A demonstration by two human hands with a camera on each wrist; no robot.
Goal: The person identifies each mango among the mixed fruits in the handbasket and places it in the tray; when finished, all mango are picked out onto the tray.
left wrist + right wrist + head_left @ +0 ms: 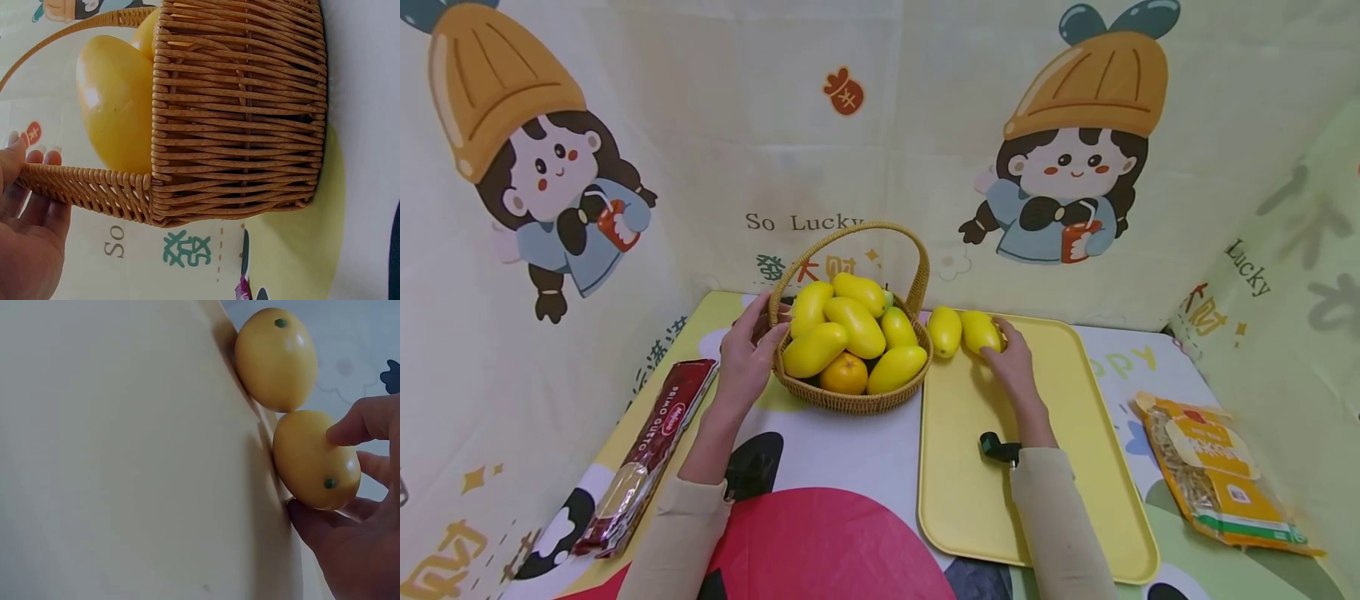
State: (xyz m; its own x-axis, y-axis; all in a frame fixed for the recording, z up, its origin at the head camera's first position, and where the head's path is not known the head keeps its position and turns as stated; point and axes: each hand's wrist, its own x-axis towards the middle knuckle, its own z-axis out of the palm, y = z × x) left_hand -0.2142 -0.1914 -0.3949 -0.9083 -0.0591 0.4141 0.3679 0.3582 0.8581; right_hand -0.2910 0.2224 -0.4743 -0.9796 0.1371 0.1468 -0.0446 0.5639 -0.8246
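Observation:
A wicker basket [857,403] heaped with yellow mangoes [854,327] and an orange [843,373] stands at the back middle of the table. My left hand [748,350] grips the left side of its handle; the left wrist view shows fingers and thumb round the woven strip. At the far end of a yellow tray [1000,500] lie two more mangoes, side by side. My right hand [1013,360] holds the right-hand mango [315,459] between thumb and fingers, and the other mango [276,359] touches it on the left.
A dark red packet [651,454] lies on the left of the table. To the right of the tray is an orange and clear bag [1225,475] of dry food. A printed cloth wall [910,150] rises right behind the basket and tray.

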